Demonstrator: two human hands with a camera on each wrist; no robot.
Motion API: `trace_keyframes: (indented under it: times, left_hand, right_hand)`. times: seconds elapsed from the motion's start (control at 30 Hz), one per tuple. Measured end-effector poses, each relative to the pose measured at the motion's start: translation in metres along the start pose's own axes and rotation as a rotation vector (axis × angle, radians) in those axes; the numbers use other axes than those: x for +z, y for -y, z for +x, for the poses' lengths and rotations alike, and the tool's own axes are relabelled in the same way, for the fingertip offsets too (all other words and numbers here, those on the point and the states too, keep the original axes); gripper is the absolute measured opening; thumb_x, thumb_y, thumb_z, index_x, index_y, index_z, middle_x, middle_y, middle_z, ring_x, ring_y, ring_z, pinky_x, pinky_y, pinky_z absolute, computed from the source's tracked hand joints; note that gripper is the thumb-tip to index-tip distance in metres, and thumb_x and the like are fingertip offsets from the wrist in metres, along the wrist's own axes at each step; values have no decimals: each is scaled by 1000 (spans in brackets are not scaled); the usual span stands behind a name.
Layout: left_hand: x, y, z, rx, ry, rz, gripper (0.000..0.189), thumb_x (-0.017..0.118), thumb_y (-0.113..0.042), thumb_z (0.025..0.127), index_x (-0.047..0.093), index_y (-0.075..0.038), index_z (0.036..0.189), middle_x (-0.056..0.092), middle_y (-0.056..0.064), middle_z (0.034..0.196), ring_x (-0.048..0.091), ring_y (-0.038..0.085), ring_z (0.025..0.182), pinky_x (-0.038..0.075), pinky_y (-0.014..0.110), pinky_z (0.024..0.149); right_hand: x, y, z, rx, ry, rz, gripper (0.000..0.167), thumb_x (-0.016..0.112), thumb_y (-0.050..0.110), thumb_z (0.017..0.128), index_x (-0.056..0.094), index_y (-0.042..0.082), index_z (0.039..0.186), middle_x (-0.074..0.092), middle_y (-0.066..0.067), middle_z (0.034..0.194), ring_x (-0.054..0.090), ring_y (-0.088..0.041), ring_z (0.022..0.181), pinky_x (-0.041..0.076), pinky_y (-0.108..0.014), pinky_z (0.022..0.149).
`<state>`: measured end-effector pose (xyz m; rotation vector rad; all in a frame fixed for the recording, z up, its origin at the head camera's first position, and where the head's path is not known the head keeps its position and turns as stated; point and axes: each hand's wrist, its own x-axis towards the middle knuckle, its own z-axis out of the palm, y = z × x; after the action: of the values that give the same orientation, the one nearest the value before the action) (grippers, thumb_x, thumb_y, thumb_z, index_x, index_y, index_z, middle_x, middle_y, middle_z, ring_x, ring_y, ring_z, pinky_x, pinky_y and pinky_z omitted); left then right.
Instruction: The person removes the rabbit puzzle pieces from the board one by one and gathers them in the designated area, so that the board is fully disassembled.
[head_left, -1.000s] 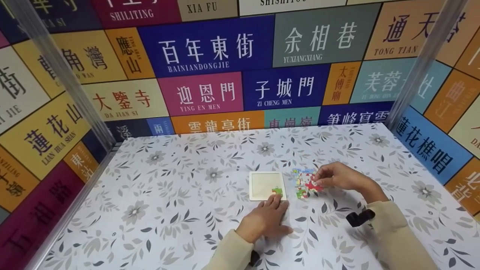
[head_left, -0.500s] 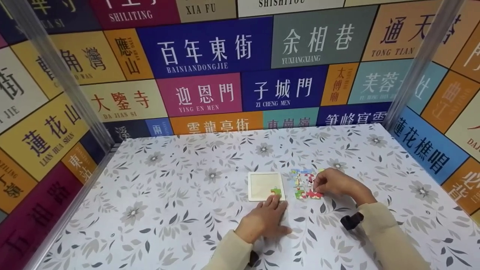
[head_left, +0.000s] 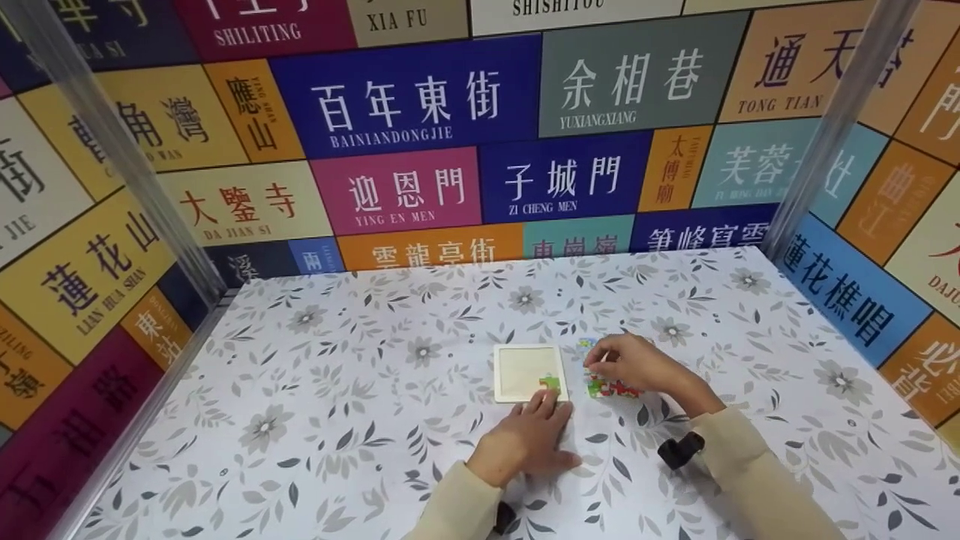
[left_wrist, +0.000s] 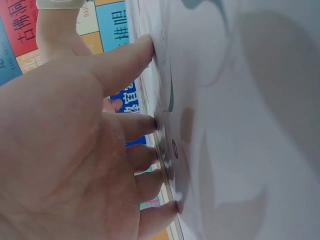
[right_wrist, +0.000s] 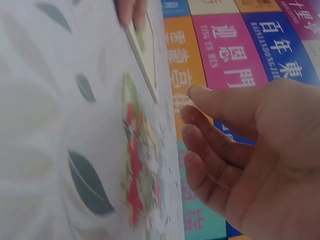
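A small square puzzle tray (head_left: 517,367) with a pale raised rim lies flat on the table. One green-and-red puzzle piece (head_left: 550,382) sits in its near right corner. My left hand (head_left: 519,448) rests its fingertips on the tray's near edge, fingers fairly straight and thumb out to the right. Just right of the tray lies a cluster of colourful jigsaw pieces (head_left: 613,389), partly hidden by my right hand (head_left: 646,370) above it. The right wrist view shows that hand's fingers (right_wrist: 200,145) loosely bent, thumb near the index finger, nothing visible between them, apart from the pieces (right_wrist: 135,170).
A white cloth with grey flowers and leaves covers the table (head_left: 360,360). Behind it stands a wall (head_left: 405,97) of coloured panels with lettering. Clear upright posts (head_left: 832,142) rise at the back corners. A dark strap part (head_left: 681,450) hangs by the right sleeve.
My right hand has moved left across the puzzle pieces, from their right side to over their left part. My left hand stays on the tray's near edge. The head view has shifted slightly.
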<state>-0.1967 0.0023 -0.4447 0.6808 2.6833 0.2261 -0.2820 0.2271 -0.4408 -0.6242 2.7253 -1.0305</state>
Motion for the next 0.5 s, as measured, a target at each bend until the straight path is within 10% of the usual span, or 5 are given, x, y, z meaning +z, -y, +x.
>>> trace_keyframes:
  times: [0.33,0.5]
  left_hand:
    - [-13,17,0,45,41,-90,73,59,-49,98,28,-26,159,13,0,171,14,23,158,22,42,127]
    - [-27,42,-5,-6,35,-156,64,59,-45,98,38,-27,155,20,1,169,18,27,157,22,48,125]
  right_hand:
    - [22,6,8,9,67,126,20,61,15,100,69,5,115,66,-17,106,59,-20,62,50,-29,56]
    - [30,10,12,3,60,73,21,61,15,100,69,6,117,69,-14,112,64,-19,79,51,-31,67]
